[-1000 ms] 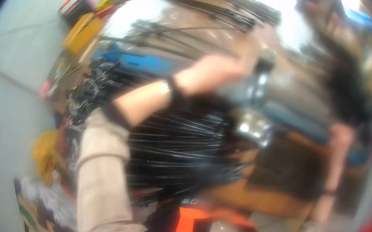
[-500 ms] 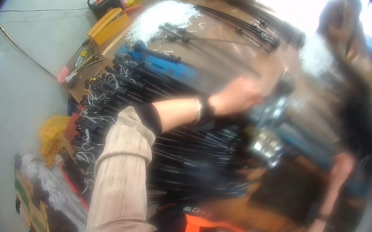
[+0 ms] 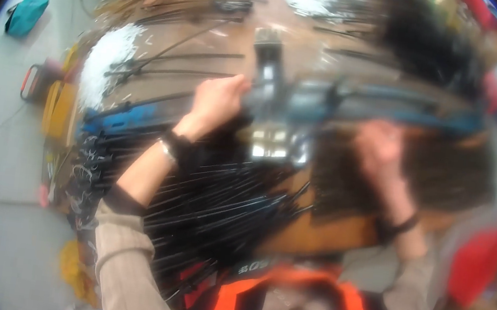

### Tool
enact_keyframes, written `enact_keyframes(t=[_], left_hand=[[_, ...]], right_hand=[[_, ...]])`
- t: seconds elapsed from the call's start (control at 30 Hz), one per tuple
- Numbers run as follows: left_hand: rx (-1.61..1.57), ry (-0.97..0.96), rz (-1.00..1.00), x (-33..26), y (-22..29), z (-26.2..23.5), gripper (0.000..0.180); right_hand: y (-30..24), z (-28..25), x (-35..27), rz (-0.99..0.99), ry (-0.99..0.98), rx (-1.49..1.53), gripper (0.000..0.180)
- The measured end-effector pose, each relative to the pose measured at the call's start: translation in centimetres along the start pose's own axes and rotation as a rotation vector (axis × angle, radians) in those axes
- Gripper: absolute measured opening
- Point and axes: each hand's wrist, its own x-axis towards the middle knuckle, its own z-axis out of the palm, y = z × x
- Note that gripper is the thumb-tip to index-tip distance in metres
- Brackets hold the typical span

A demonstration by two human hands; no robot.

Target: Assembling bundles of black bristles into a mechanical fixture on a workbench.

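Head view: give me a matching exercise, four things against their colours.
Things:
1. bag on the floor
2. harness straps
3. pile of small bits on the bench
4. bundle of thin rods

Colours:
A. black
B. white
C. teal
D. orange

Pairs: 1-C, 2-D, 3-B, 4-A

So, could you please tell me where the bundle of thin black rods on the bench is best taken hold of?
Probably near the middle of the black rods, coming from above with the left hand. They lie loose and fanned out across the wooden bench, so a mid-length grasp should gather them; the ends splay too widely.
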Motion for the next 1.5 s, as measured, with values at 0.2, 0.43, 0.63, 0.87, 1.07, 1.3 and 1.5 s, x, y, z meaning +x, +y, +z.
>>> enact_keyframes(t=[0.2,0.43,0.63,0.87,1.07,1.3,1.5], left_hand=[[-0.065,0.040,0.048,-0.5,-0.2,0.0,0.016],[0.064,0.151,0.166,-0.1,-0.5,0.9,0.008],[0.141,0.231,0.297,0.6,-0.8,1.2,0.005],[0.454,0.467,0.466,-0.4,-9.3,-2.1,0.013],[0.312,-0.320,0.233,-10.8,2.6,-6.0,0.025],[0.242,-0.269,0.027,-18.9,5.8,-2.9,0.027],[-0.124,-0.298,0.038,-17.1,5.5,-2.3,0.018]], right_hand=[[-3.0,1.0,1.5,0.015,-0.021,0.090,0.020],[-2.6,3.6,0.6,0.197,-0.112,0.524,0.021],[-4.2,0.6,1.8,0.269,-0.421,0.484,0.025],[-4.7,0.3,-4.1,-0.043,-0.432,0.234,0.030],[-3.8,0.5,-1.5,-0.075,-0.632,0.333,0.024],[-5.1,0.7,0.9,0.219,-0.771,0.503,0.019],[-3.2,-0.6,-1.4,0.357,-0.752,0.628,0.016]])
